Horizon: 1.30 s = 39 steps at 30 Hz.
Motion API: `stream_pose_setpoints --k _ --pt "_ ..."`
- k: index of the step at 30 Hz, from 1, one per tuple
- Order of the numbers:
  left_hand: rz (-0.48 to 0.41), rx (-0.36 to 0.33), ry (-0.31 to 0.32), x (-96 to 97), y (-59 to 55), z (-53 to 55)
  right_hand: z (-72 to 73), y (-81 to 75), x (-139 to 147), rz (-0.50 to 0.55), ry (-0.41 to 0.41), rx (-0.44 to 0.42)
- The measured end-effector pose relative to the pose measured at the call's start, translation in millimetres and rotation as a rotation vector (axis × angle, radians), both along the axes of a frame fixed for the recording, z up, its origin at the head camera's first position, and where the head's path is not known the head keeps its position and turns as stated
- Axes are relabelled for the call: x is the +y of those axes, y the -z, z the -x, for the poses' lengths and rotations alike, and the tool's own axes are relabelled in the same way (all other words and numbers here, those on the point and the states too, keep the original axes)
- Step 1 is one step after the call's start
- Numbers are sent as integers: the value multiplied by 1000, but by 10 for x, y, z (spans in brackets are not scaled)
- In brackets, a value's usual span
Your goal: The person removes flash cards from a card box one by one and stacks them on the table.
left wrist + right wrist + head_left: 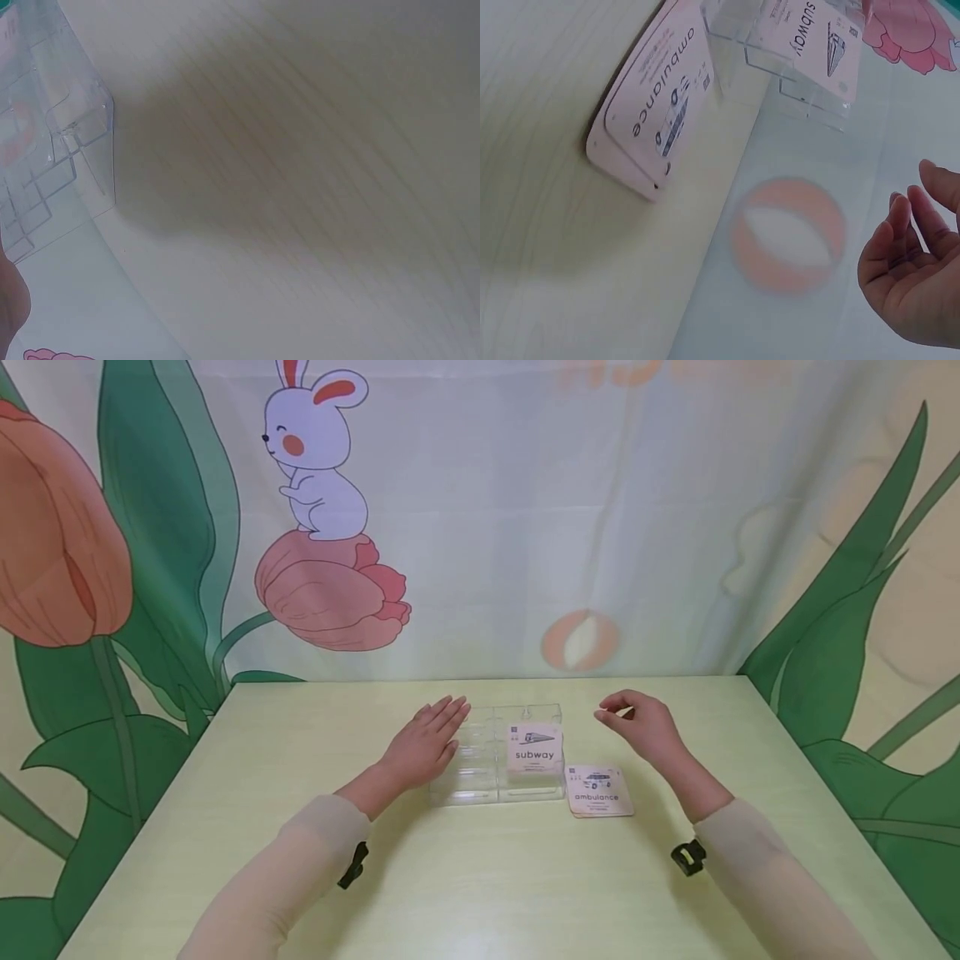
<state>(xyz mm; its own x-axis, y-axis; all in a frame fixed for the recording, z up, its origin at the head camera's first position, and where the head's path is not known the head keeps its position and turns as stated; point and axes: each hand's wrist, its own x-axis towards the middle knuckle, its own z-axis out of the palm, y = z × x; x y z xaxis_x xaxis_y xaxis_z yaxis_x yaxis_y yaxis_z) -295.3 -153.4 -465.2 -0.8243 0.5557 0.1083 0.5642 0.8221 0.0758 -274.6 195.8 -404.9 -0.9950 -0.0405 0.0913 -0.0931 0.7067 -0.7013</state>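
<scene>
A clear plastic tiered rack (465,796) stands on the table. On its right side leans a pale pink card printed "subway" (535,755), with a train picture. My left hand (422,745) lies with straight fingers along the rack's left side; whether it presses the rack I cannot tell. Only a sliver of that hand (11,300) shows in the left wrist view. Just right of the rack lies a small stack of cards, the "ambulance" card (600,792) on top. My right hand (643,724) hovers behind this stack, its fingers loosely bent and holding nothing.
The light wooden table (480,885) reaches back to a printed curtain (480,527) with a rabbit, tulips and leaves. Black straps (688,857) sit at both wrists.
</scene>
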Motion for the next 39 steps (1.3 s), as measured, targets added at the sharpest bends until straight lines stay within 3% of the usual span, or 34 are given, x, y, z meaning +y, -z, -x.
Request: stream_pose_setpoints --k 7,25,39 --pt "-15 -11 2 13 -18 -8 24 124 -154 52 -49 -14" --pt "-26 -20 -4 13 -16 -12 141 386 -357 104 -46 -44" --pt "-3 -21 -5 20 -34 -18 200 425 -496 83 -46 -94"
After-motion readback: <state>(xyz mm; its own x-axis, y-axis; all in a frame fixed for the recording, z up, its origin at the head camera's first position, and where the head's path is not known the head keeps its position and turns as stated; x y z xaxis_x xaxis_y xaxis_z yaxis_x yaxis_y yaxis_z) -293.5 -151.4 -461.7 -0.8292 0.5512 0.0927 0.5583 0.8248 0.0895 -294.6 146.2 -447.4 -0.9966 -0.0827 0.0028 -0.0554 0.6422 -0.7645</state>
